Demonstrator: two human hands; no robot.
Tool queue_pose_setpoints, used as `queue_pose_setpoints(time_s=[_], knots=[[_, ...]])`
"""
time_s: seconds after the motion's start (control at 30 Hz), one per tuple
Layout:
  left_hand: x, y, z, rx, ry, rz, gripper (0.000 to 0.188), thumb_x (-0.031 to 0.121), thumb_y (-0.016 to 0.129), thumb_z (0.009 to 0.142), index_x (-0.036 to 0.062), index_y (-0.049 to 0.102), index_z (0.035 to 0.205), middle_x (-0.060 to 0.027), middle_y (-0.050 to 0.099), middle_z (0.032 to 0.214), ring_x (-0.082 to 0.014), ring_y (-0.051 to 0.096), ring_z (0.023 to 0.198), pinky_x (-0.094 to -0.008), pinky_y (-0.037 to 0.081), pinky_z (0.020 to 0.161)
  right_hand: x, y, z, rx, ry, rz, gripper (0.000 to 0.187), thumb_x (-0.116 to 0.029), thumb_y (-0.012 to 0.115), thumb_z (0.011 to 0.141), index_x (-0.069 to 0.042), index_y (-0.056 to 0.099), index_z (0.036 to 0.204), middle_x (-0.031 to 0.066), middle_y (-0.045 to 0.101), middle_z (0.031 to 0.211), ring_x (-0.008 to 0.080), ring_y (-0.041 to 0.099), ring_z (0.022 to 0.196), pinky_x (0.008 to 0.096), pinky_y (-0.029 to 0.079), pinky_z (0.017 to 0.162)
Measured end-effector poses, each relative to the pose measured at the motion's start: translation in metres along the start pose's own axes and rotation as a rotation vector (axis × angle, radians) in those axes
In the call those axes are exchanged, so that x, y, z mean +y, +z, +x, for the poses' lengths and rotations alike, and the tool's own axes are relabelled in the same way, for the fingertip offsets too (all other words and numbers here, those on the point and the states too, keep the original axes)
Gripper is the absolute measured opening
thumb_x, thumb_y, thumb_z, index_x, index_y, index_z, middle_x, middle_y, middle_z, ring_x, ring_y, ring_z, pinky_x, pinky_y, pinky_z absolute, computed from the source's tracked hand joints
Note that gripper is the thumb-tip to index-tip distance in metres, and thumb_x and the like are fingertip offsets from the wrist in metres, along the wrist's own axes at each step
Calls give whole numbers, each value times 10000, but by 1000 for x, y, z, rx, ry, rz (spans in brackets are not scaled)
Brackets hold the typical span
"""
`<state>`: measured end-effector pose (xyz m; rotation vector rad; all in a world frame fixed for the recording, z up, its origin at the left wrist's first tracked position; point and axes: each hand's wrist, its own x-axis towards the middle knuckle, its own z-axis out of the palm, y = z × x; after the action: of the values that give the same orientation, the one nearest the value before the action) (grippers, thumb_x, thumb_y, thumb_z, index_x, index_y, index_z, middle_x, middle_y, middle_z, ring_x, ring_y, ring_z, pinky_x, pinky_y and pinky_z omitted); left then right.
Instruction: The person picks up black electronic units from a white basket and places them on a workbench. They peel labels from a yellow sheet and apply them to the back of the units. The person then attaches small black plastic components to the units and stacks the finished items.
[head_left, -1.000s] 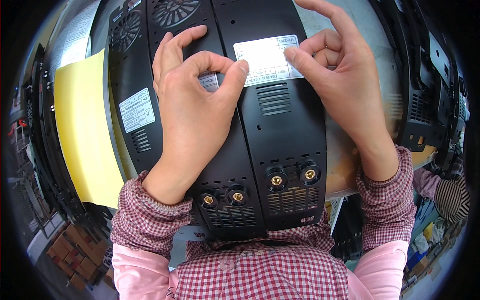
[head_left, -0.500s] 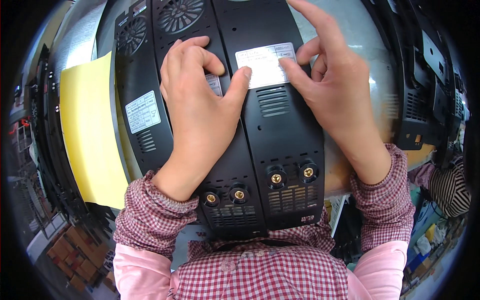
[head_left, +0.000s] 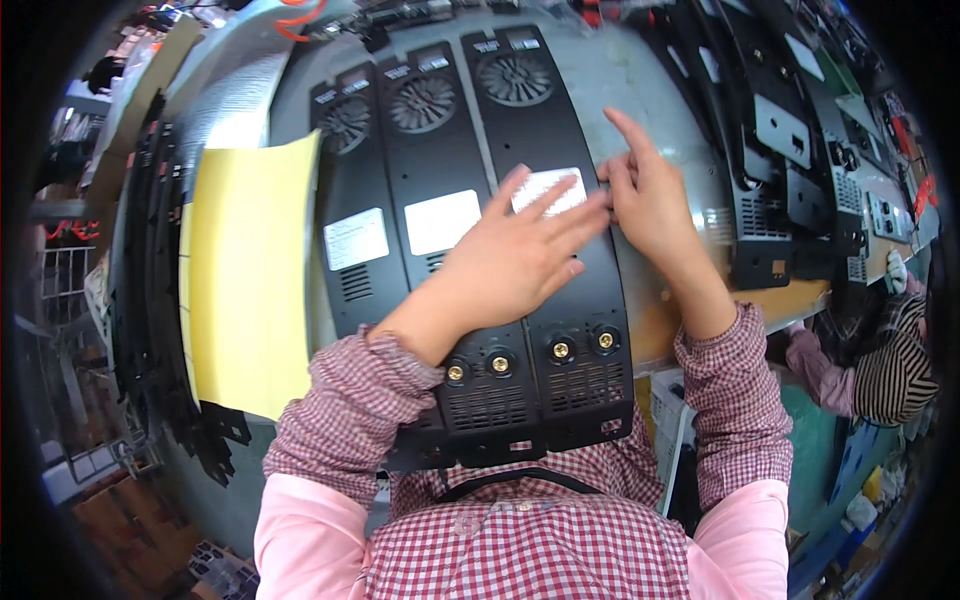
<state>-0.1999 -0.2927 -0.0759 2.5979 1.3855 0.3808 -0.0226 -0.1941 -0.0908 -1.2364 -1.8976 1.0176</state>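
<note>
Three long black metal panels lie side by side before me: a left panel [head_left: 362, 182], a middle panel [head_left: 436, 162] and a right panel [head_left: 588, 292]. Each has a round fan grille at its far end and carries a white label. My left hand [head_left: 520, 255] is spread palm down over the right panel, its fingertips across that panel's label [head_left: 546, 181] and partly hiding it. Beside the label, my right hand [head_left: 652, 205] is at the panel's right edge. Its index finger points away while thumb and other fingers are drawn together; anything between them is hidden.
A curved yellow sheet [head_left: 250, 270] stands left of the panels, with stacked dark metal parts [head_left: 145, 290] beyond. More black housings [head_left: 775, 200] line the right side of the table [head_left: 640, 90]. Another person in a striped garment [head_left: 895, 370] is at far right.
My left hand has moved right from the middle panel onto the right panel's label and flattened out. My right hand's thumb has come off the label. The view shifted, showing more of the panels' far ends.
</note>
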Motion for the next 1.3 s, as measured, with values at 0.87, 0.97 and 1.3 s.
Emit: queue_pose_setpoints(time_s=[0.87, 0.97, 1.3], knots=[[-141, -43, -180, 262, -993, 331, 480, 354, 379, 1047, 154, 434, 1480, -178, 350, 1549, -422, 258, 1449, -588, 176, 1169, 4, 3, 175, 334, -635, -616, 290, -3, 521, 885, 66, 616, 1149, 251, 613, 1196, 411, 599, 1114, 449, 497, 957], [-141, -44, -179, 286, -1000, 303, 479, 367, 392, 1043, 151, 461, 1465, -173, 355, 1550, -410, 251, 1456, -570, 167, 1177, -2, -2, 206, -24, -288, -1039, 263, -68, 560, 892, 21, 616, 1134, 234, 618, 1169, 379, 607, 1117, 461, 539, 893], [-143, -41, -184, 290, -1014, 308, 472, 353, 422, 1032, 167, 469, 1462, -161, 359, 1554, -387, 249, 1465, -555, 150, 1187, -13, 11, 256, 64, -91, -1167, 766, -674, 558, 868, -239, 419, 1483, 226, 509, 1420, 412, 478, 1319, 489, 407, 1080]])
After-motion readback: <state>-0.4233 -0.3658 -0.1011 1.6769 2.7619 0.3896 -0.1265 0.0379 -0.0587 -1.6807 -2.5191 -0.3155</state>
